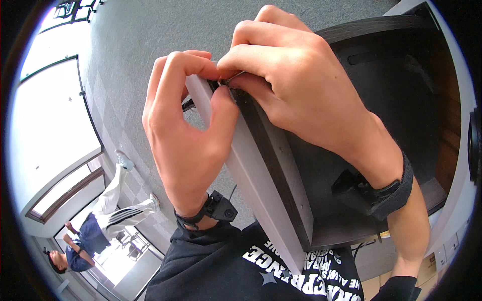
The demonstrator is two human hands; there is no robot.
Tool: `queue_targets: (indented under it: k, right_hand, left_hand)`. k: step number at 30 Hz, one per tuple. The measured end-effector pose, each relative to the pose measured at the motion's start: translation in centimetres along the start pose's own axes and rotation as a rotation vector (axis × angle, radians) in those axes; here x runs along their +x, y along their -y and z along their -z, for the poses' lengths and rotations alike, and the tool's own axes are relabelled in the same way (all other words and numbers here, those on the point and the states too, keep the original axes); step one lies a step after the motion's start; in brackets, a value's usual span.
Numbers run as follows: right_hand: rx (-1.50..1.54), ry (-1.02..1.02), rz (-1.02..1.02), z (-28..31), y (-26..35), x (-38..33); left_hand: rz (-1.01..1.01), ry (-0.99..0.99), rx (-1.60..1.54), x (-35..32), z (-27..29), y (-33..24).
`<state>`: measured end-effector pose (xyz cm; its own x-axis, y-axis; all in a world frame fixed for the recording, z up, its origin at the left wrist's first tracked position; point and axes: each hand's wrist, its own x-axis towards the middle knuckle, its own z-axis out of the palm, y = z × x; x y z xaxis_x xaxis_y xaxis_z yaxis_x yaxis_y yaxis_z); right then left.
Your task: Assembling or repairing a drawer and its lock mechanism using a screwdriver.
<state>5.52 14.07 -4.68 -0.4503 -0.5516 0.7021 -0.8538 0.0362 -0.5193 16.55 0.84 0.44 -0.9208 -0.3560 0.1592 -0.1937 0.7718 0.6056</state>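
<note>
My left hand (186, 125) is bent round the far corner of an open drawer's pale front panel (251, 185), its thumb and forefinger closing at the edge. Beside it, my right hand (301, 75) pinches with thumb and forefinger at the same corner, above a dark inner strip (268, 170). A small, thin, shiny piece (232, 79) shows between the fingertips; its kind is too hidden to tell. Both sets of fingertips nearly meet. Each wrist wears a black strap (396, 193) with a small dark unit.
The dark drawer interior (361, 115) lies under my right forearm. Grey carpet (130, 40) spreads beyond the drawer. At the left, a person (90, 236) in a dark top and white trousers stands near a large white panel (55, 120). Sockets (447, 251) are at lower right.
</note>
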Motion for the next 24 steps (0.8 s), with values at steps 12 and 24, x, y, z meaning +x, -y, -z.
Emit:
queue_targets:
  k: [12, 24]
  right_hand:
    - [0.256, -0.220, -0.113, -0.6, 0.7, -3.8]
    - [0.049, 0.553, -0.815, 10.2, 3.8, 4.9]
  left_hand:
    - [-0.002, -0.003, -0.009, -3.3, -2.1, -0.3]
    - [-0.014, -0.040, -0.035, 1.2, -0.7, -0.2]
